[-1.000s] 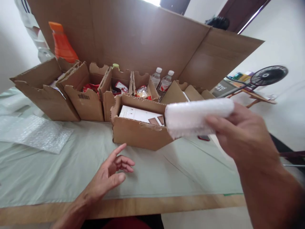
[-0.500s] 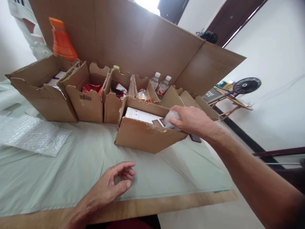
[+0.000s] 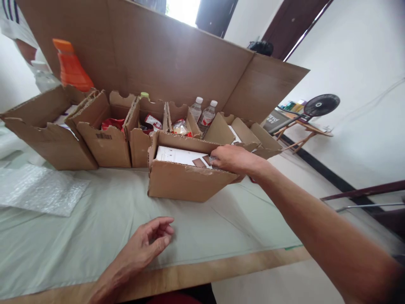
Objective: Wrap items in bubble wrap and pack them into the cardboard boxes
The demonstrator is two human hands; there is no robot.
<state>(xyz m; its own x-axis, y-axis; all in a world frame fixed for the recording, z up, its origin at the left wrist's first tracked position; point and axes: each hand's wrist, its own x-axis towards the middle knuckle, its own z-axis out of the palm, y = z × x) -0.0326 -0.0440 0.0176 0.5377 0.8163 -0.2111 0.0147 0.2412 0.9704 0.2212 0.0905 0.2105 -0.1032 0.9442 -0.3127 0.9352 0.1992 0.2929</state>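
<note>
My right hand (image 3: 230,158) reaches down into the right end of a cardboard box (image 3: 186,181). Its fingers are closed around a crumpled wad of clear plastic wrap (image 3: 214,159), of which only a sliver shows. Beside the fingers, a white carton (image 3: 177,155) with brown patches lies inside the same box. My left hand (image 3: 152,240) rests near the table's front edge, its fingers loosely curled and apart from the thumb, holding nothing.
Open cardboard bins (image 3: 109,147) with packaged goods stand in a row behind the box. An orange bottle (image 3: 72,67) and two clear bottles (image 3: 207,116) are behind them, before a tall cardboard panel (image 3: 152,55). Bubble wrap (image 3: 44,190) lies left on the green cloth (image 3: 110,211).
My right hand has gone lower into the box with the clear plastic wrap, which is now mostly hidden. The left hand keeps its pose. The view has shifted slightly.
</note>
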